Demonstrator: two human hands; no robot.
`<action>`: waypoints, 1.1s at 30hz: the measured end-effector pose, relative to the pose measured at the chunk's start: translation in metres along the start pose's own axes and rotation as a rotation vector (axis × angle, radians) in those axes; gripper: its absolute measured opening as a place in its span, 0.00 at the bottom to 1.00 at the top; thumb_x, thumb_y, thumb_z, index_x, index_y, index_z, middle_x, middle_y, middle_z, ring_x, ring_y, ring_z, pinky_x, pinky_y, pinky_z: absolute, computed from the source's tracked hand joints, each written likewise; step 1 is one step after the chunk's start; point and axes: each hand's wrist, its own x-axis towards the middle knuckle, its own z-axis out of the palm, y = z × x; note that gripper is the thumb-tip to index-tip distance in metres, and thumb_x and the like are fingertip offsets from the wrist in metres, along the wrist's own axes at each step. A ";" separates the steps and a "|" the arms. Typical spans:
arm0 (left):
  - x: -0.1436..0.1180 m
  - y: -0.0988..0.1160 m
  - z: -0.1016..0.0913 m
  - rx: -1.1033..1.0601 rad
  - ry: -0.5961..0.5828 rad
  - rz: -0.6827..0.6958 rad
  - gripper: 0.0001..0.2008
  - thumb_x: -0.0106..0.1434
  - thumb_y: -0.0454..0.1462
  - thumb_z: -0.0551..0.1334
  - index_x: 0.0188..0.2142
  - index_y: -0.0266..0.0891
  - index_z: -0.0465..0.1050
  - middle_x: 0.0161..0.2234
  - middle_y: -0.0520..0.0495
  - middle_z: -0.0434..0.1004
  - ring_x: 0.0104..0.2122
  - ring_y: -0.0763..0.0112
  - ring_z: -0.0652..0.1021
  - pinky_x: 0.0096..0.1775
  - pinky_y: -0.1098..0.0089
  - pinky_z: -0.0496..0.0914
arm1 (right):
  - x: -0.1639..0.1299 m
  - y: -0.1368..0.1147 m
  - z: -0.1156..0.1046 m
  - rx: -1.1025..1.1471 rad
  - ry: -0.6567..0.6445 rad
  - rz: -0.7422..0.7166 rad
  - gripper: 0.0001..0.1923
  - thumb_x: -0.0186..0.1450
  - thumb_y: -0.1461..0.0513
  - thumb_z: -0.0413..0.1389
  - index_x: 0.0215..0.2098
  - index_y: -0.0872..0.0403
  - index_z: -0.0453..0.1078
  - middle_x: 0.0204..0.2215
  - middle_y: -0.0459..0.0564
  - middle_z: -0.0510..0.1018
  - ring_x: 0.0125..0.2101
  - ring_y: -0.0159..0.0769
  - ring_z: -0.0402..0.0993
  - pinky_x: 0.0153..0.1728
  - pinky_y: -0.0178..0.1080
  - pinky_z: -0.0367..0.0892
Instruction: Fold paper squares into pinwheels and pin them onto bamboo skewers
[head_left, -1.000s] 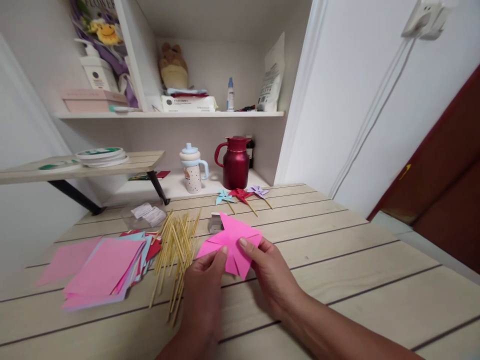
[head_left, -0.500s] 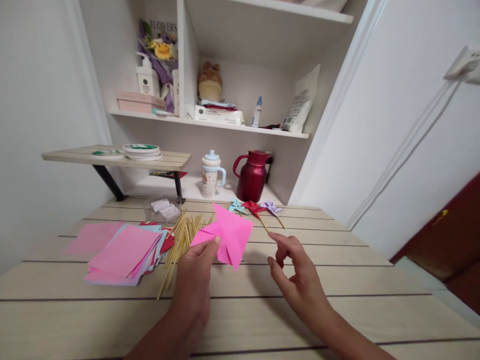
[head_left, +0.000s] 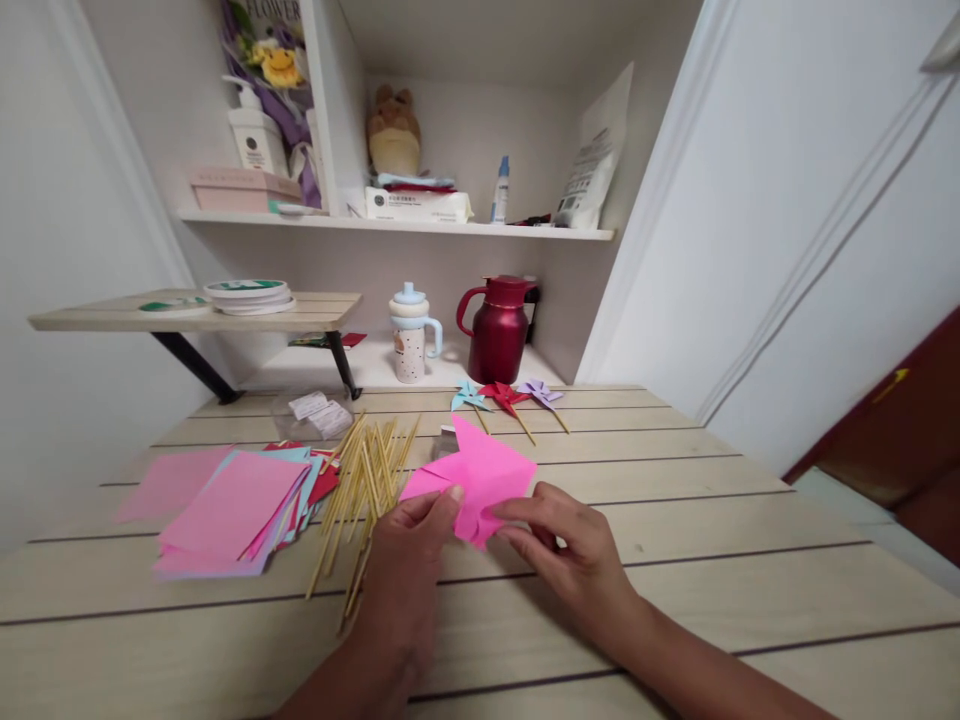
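A bright pink paper pinwheel, cut and partly folded, is held up above the table between both hands. My left hand pinches its left part, the thumb on top near the centre. At its lower right, the thumb and fingers of my right hand are closed on a blade of the paper. Behind the paper, a small grey-and-white item is mostly hidden. Left of my left hand lie loose thin wooden sticks. Farther left is a stack of coloured paper squares, pink on top.
Pinwheels on sticks in blue, red and lilac lie at the table's back. A clear container holds white packets. Behind stand a cup, a red jug and a small raised shelf.
My right hand has moved left to the pinwheel and closed on its lower right blade. The paper has shifted a little right in my left hand. The camera view has tilted down slightly.
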 end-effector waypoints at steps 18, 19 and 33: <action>-0.003 -0.012 0.000 0.140 0.017 0.075 0.14 0.50 0.47 0.71 0.26 0.37 0.82 0.24 0.49 0.78 0.30 0.65 0.75 0.36 0.69 0.68 | 0.007 -0.011 -0.002 0.264 0.088 0.470 0.09 0.59 0.57 0.65 0.25 0.52 0.75 0.18 0.40 0.61 0.22 0.31 0.56 0.26 0.35 0.55; -0.004 -0.011 0.000 0.165 0.017 0.084 0.14 0.51 0.47 0.71 0.27 0.37 0.83 0.24 0.49 0.79 0.30 0.64 0.76 0.37 0.68 0.68 | 0.007 -0.011 -0.002 0.260 0.084 0.483 0.09 0.59 0.56 0.65 0.26 0.52 0.75 0.17 0.39 0.60 0.22 0.31 0.55 0.26 0.35 0.54; -0.004 -0.014 0.000 0.325 0.059 0.166 0.11 0.51 0.46 0.70 0.27 0.42 0.84 0.26 0.49 0.81 0.29 0.65 0.75 0.34 0.69 0.68 | 0.007 -0.012 -0.005 0.204 0.049 0.474 0.10 0.60 0.58 0.63 0.23 0.53 0.72 0.18 0.38 0.53 0.21 0.29 0.50 0.24 0.35 0.49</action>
